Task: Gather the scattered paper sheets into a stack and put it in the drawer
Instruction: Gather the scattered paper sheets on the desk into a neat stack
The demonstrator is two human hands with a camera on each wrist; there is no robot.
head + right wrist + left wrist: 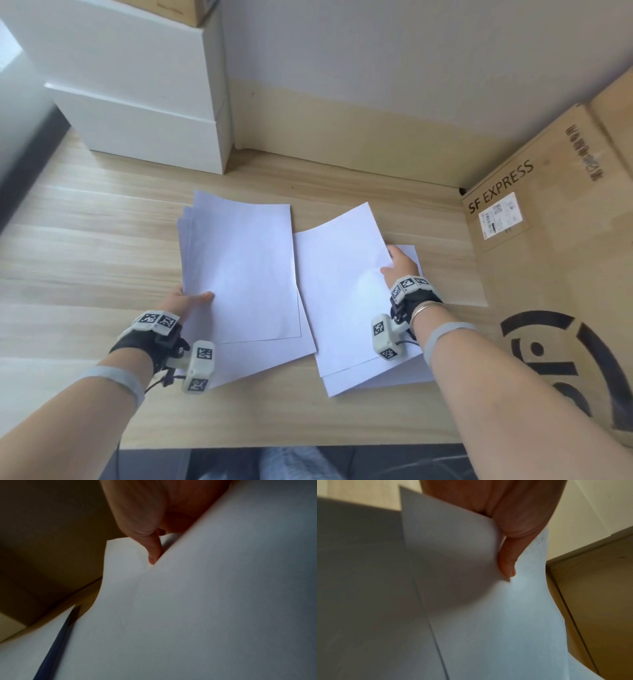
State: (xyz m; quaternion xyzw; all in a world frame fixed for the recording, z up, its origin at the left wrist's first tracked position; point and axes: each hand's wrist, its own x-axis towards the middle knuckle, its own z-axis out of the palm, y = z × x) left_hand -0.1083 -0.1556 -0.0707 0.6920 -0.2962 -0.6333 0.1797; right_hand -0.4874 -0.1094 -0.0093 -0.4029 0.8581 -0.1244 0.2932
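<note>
Two loose groups of plain white paper sheets lie before me on the light wooden desk (85,240). The left group (239,274) is fanned, its sheets overlapping at slightly different angles; its near left edge is lifted, as I see from the left wrist view (488,628). The right group (339,301) lies just beside it, edges touching or overlapping near the middle; its top sheet curls upward along the right side. A white drawer unit (144,113) stands at the far left of the desk, its drawers closed.
</note>
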